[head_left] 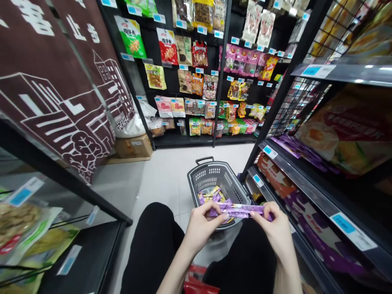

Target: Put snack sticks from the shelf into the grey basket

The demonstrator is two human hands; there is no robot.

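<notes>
Both of my hands hold a small stack of long purple snack packets (pixel 237 210) flat over a grey shopping basket (pixel 211 177) on the floor. My left hand (pixel 200 226) pinches the stack's left end. My right hand (pixel 274 228) grips its right end, fingers curled. More purple and yellow packets (pixel 211 196) lie inside the basket. My knees in black trousers (pixel 153 241) frame the basket from below.
A black shelf (pixel 306 192) on my right carries purple and orange packets and blue price tags. Ahead stands a rack of hanging snack bags (pixel 199 81). At left are a dark red curtain (pixel 61 81), a cardboard box (pixel 133 146) and a low shelf (pixel 76 261).
</notes>
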